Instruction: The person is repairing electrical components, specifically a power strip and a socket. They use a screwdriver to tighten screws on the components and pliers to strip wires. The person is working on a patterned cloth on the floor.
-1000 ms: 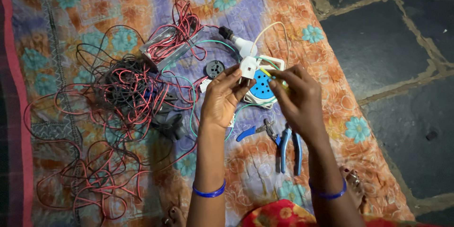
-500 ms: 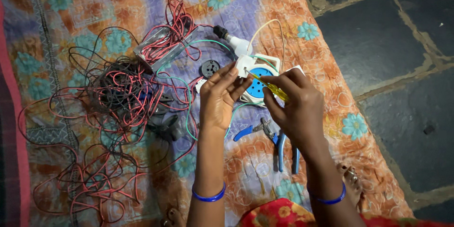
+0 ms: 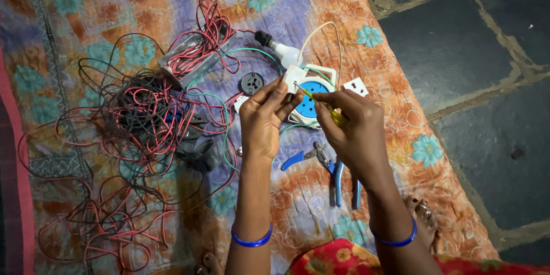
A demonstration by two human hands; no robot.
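Observation:
My left hand (image 3: 264,116) pinches a small white switch part (image 3: 294,77) between thumb and fingers, just above a white round extension box with a blue centre (image 3: 310,105). My right hand (image 3: 349,129) grips a yellow-handled screwdriver (image 3: 321,105), its metal tip pointing up-left at the white part. Both hands hover close together over the box, on a flowered cloth. A white socket plate (image 3: 356,86) lies just right of the box.
A tangle of red and black wires (image 3: 137,120) spreads to the left, with a clear plastic box (image 3: 195,60) of red wire. A black round plug (image 3: 251,83), a bulb holder (image 3: 281,50), blue-handled pliers (image 3: 338,177) and a blue cutter (image 3: 295,159) lie nearby. Dark stone floor (image 3: 470,51) lies right.
The hands and the box sit slightly lower and nearer in view. The screwdriver tip has come up against the white part held by my left hand.

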